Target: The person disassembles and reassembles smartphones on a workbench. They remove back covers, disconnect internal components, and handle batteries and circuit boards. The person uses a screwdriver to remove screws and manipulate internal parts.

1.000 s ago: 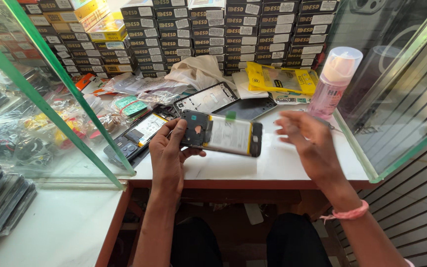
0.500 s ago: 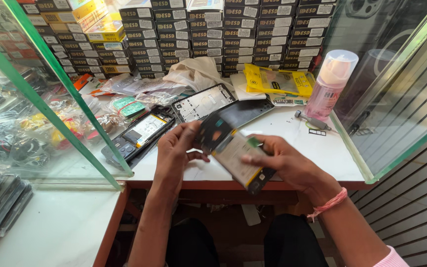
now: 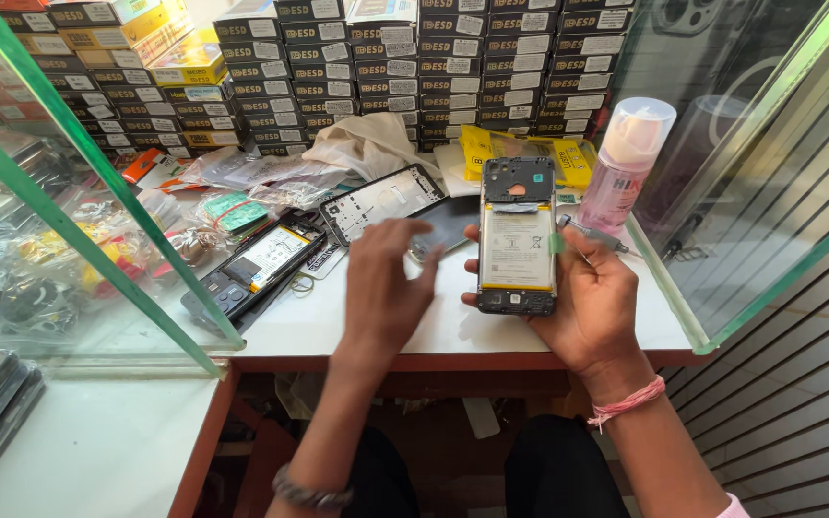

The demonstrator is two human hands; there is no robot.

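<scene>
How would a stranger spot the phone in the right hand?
Find the white counter between the glass panes. At its front edge, the right hand holds an opened phone upright. Unlike the opened phone lying flat at left, its white battery faces the camera.

Likely a phone repair shop: stacked parts boxes (image 3: 414,67) (glass counter (image 3: 98,192)).

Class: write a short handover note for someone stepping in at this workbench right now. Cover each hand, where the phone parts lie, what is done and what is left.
Right hand: holds the opened phone, back cover off, battery showing.
Left hand: empty, blurred, over the table near a dark panel.
On the table: a phone frame and a second opened phone.
Done: the held phone is open.
Left: it is not closed up.
</scene>
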